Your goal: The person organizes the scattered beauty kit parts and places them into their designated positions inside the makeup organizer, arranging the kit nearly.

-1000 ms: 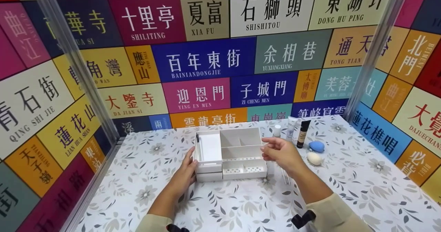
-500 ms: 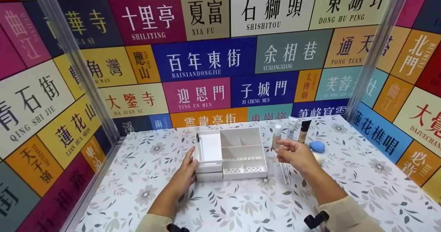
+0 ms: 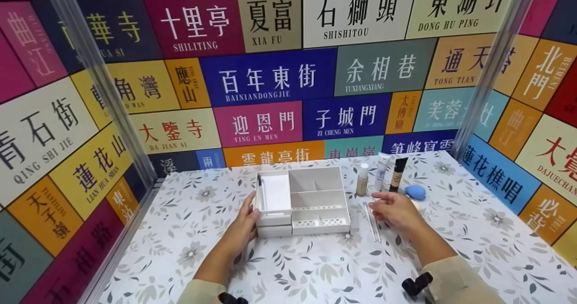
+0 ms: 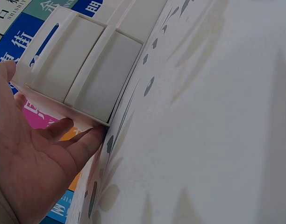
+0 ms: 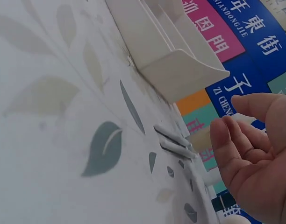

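Head view, lower middle: the left hand (image 3: 243,220), fingers loose, touches the organizer (image 3: 303,199). At lower right, the right hand (image 3: 396,210), thumb apart from fingers, is near sticks (image 3: 371,227).

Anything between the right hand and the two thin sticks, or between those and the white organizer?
Nothing visible stands between the right hand and the two thin sticks. From there to the white organizer lies only tablecloth, then its side wall.

Booth-like space, sign-covered walls (image 3: 270,97), grey posts (image 3: 100,74)
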The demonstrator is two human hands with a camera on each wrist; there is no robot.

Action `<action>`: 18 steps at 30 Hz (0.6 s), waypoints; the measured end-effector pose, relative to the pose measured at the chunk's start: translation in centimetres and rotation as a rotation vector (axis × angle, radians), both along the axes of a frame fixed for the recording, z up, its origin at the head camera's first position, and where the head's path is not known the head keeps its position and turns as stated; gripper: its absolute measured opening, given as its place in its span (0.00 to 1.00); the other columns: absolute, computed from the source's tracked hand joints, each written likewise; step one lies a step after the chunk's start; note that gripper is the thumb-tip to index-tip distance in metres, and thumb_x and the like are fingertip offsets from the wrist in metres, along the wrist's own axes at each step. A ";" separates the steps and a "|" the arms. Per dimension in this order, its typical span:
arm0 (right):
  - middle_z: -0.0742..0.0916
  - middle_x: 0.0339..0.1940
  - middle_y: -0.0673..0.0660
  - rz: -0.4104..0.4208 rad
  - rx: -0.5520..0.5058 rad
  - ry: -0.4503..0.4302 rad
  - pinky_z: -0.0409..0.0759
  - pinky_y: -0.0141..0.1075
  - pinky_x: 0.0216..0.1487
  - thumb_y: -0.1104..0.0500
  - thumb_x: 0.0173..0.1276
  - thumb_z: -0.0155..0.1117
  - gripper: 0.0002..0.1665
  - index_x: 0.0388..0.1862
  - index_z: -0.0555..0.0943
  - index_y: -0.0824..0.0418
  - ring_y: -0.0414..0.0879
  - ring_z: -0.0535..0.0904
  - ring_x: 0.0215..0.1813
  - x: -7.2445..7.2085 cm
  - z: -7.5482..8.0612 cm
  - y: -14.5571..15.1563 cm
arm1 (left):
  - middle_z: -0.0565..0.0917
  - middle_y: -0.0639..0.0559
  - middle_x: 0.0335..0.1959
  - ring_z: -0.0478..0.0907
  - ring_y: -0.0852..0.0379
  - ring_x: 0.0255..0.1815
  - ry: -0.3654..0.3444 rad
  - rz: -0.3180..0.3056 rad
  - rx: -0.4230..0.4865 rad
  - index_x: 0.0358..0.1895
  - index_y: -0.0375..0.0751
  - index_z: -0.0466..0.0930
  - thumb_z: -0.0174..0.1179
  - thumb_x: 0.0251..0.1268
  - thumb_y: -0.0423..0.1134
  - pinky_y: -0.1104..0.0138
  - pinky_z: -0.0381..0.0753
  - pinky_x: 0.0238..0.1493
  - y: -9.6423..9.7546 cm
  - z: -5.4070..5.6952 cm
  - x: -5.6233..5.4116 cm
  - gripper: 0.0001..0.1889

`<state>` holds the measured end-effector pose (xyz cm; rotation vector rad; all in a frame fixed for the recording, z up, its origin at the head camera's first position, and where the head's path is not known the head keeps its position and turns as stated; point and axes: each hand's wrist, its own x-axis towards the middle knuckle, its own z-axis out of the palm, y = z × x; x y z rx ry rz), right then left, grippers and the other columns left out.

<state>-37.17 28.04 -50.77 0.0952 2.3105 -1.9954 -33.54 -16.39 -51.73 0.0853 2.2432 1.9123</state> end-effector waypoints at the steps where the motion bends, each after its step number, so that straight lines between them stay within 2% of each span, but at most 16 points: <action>1: 0.90 0.39 0.51 0.003 0.016 -0.005 0.90 0.34 0.41 0.63 0.74 0.70 0.35 0.75 0.72 0.73 0.44 0.89 0.38 -0.1 -0.2 0.2 | 0.43 0.45 0.92 0.55 0.33 0.88 0.001 0.001 -0.001 0.86 0.82 0.43 0.45 0.86 0.60 0.39 0.62 0.85 0.0 0.0 0.0 0.33; 7: 0.90 0.37 0.49 -0.003 0.079 -0.079 0.90 0.33 0.42 0.63 0.73 0.70 0.34 0.75 0.73 0.72 0.42 0.89 0.38 -0.1 -1.2 0.8 | 0.44 0.46 0.92 0.56 0.34 0.88 0.002 0.006 -0.017 0.84 0.86 0.45 0.46 0.85 0.62 0.38 0.62 0.85 -0.1 0.1 0.1 0.32; 11: 0.90 0.36 0.49 -0.013 0.105 -0.096 0.90 0.32 0.41 0.65 0.70 0.72 0.34 0.72 0.75 0.73 0.41 0.89 0.37 0.0 -1.7 1.1 | 0.43 0.45 0.92 0.54 0.33 0.89 0.011 -0.003 -0.008 0.84 0.86 0.46 0.46 0.85 0.61 0.37 0.61 0.85 -0.1 0.0 0.1 0.32; 18: 0.90 0.39 0.51 -0.040 0.264 -0.115 0.87 0.31 0.39 0.63 0.62 0.80 0.34 0.67 0.81 0.68 0.41 0.86 0.35 -0.1 -1.8 1.2 | 0.42 0.45 0.92 0.55 0.33 0.88 0.019 -0.010 0.011 0.85 0.84 0.45 0.46 0.86 0.60 0.38 0.63 0.84 0.0 -0.2 0.0 0.33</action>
